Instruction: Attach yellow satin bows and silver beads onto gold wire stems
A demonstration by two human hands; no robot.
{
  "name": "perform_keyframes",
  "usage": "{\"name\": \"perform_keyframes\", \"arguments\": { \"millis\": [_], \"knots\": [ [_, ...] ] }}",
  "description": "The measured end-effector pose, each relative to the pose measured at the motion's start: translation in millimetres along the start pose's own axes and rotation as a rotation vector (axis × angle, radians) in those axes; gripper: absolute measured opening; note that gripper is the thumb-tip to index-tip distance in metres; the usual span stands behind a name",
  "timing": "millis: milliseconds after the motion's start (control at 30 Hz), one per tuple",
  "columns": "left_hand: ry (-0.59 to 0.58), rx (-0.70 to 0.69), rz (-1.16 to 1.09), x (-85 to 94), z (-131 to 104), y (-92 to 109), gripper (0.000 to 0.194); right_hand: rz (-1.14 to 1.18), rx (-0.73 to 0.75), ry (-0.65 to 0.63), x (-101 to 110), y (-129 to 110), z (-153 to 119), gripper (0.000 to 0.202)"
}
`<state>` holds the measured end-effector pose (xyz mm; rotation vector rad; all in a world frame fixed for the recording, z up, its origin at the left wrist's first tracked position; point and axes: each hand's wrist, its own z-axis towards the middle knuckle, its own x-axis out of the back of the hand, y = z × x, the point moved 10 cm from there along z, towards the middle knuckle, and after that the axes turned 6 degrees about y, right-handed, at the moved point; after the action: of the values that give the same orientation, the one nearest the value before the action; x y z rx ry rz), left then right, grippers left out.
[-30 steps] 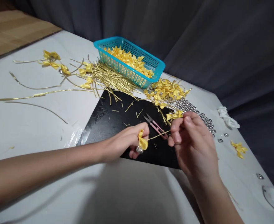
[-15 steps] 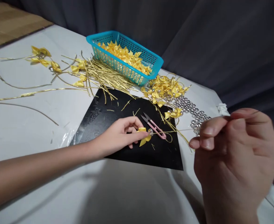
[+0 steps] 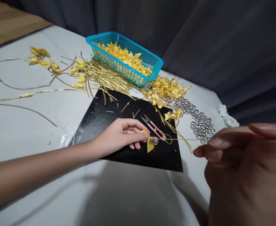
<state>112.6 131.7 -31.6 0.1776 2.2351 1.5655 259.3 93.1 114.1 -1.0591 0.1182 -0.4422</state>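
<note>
Above the black mat (image 3: 138, 157), my left hand (image 3: 130, 133) pinches a yellow ribbon bow (image 3: 150, 146) between thumb and fingers. A round silver bead (image 3: 154, 140) sits at the bow's middle. From the bead a thin gold cord (image 3: 182, 139) stretches straight to the right. Close to the camera, my right hand (image 3: 243, 169) is closed on the cord's far part, its fingertips partly hiding it. Just behind the bow lie pink thread snips (image 3: 154, 127), blades pointing away to the left.
A blue basket (image 3: 126, 66) of yellow bows stands at the back. Beside it lie a bundle of gold cords (image 3: 107, 77), a heap of beaded bows (image 3: 163, 89) and silver beads (image 3: 201, 125). Several bows with cords (image 3: 40, 53) are at the left; crumpled white pieces (image 3: 226, 116) lie right.
My right hand has moved right and slightly down, with the cord now drawn out straight. The bow and bead have shifted slightly right and down in my left hand's pinch.
</note>
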Motion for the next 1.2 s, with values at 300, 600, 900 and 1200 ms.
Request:
{"name": "perform_keyframes", "arguments": {
  "millis": [300,600,900,1200],
  "knots": [
    [0.017,0.097,-0.127,0.6,-1,-3,0.006,-0.153,0.079,0.053,2,-9,1,0.012],
    [-0.074,0.077,-0.167,-2.0,-3,-1,0.009,-0.097,0.107,-0.027,-8,1,0,0.018],
    [0.017,0.035,-0.178,3.4,-2,5,0.012,-0.302,0.115,-0.387,-45,23,-16,0.012],
    [0.043,0.089,-0.199,6.9,-1,0,0.005,-0.439,0.416,-0.459,-57,3,-26,0.020]
  ]
}}
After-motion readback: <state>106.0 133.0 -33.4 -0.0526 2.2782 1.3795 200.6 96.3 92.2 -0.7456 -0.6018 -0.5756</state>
